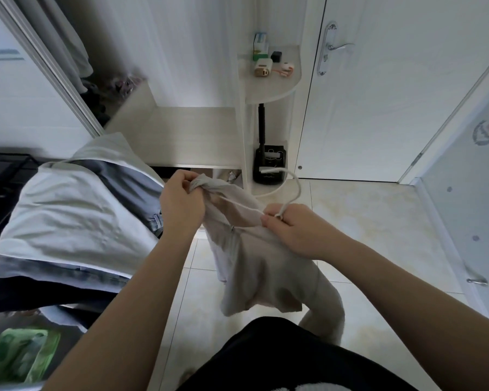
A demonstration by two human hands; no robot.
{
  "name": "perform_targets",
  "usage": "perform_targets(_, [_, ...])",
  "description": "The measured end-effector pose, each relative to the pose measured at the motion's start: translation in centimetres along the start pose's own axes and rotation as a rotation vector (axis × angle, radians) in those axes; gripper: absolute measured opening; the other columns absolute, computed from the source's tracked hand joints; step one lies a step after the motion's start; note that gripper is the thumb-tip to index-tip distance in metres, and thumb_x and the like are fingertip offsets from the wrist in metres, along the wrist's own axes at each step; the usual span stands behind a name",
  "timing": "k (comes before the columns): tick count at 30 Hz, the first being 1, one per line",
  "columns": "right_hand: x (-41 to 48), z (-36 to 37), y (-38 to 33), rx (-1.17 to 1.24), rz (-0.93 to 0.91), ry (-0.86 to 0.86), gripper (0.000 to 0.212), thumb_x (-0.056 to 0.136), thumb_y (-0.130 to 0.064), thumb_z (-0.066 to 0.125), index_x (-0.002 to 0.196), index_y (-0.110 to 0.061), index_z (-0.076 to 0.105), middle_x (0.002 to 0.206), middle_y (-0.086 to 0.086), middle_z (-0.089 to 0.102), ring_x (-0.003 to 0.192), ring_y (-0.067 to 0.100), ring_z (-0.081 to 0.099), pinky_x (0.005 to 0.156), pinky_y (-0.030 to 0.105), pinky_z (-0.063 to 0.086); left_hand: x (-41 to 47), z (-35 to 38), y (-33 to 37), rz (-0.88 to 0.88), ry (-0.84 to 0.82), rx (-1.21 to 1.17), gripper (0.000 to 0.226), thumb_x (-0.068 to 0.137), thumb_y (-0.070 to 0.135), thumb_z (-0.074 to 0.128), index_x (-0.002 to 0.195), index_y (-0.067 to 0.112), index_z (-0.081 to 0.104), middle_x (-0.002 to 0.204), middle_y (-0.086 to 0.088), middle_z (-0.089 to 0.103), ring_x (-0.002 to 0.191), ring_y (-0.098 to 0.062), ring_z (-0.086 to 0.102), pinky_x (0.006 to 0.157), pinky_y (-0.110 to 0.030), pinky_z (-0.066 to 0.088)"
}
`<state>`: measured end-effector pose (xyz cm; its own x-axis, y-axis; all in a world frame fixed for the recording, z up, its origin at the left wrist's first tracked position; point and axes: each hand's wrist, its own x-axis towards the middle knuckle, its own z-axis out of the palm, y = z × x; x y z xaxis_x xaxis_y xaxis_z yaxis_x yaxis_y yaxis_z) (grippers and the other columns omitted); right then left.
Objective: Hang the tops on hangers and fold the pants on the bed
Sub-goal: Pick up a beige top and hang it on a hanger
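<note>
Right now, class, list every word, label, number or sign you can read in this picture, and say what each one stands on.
No text here is legible.
Box on the corner shelf: print too small to read.
Black case on the lower shelf: white marks, blurred.
Glass door: round emblem, lettering unreadable.
Green packet: printed pattern, blurred.

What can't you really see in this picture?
Head view:
Most of the white hanger hides inside the beige top; only its hook and one bar show.
The right hand covers the hanger's neck.
The left hand bunches up the top's shoulder.
The wardrobe clothes are dark and blurred.
The green package is cut off by the bottom-left edge.
The shelf items are too small to name.
</note>
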<state>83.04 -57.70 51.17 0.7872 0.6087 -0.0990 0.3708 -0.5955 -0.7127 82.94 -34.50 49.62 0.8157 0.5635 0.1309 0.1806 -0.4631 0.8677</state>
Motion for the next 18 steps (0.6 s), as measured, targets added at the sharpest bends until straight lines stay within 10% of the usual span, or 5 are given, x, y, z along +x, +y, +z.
perform_targets(4, [0.2, 0.8, 0.2, -0.101, 0.091, -0.144, 0.040, 0.105, -0.035, 0.045, 0.068, -0.021, 0.049, 0.077, 0.008, 0.060, 0.075, 0.022, 0.056, 0.075, 0.038, 0.046, -0.6, 0.3, 0.8, 0.184, -0.105, 0.056, 0.034, 0.082, -0.005, 0.050, 0.097, 0.019, 0.069, 0.106, -0.004, 0.067, 0.097, -0.019, 0.062, 0.091, -0.036, 0.051])
perform_targets(8, [0.3, 1.8, 0.0, -0.022, 0.081, -0.020, 0.045, 0.104, -0.037, 0.046, 0.075, -0.005, 0.058, 0.076, 0.015, 0.062, 0.077, 0.029, 0.058, 0.074, 0.040, 0.046, -1.6, 0.5, 1.6, 0.306, -0.283, 0.053, 0.047, 0.076, -0.009, 0.050, 0.091, 0.032, 0.065, 0.098, 0.011, 0.065, 0.087, 0.001, 0.056, 0.072, -0.007, 0.043])
perform_targets(15, [1.0, 2.6, -0.3, 0.082, 0.069, 0.035, 0.045, 0.104, -0.035, 0.049, 0.062, -0.020, 0.057, 0.067, 0.004, 0.063, 0.063, 0.020, 0.059, 0.071, 0.040, 0.051, -1.8, 0.5, 1.6, 0.314, -0.427, 0.085, 0.042, 0.078, -0.010, 0.054, 0.094, 0.027, 0.065, 0.093, 0.015, 0.064, 0.089, -0.008, 0.059, 0.077, -0.025, 0.048])
perform_targets(18, [1.3, 2.8, -0.2, 0.025, 0.140, -0.056, 0.041, 0.104, -0.036, 0.050, 0.076, -0.011, 0.068, 0.065, 0.007, 0.064, 0.064, 0.022, 0.061, 0.076, 0.042, 0.054, -2.0, 0.3, 1.1, 0.287, -0.463, 0.072, 0.047, 0.078, -0.010, 0.055, 0.093, 0.033, 0.063, 0.093, 0.016, 0.064, 0.082, 0.000, 0.058, 0.070, -0.012, 0.043])
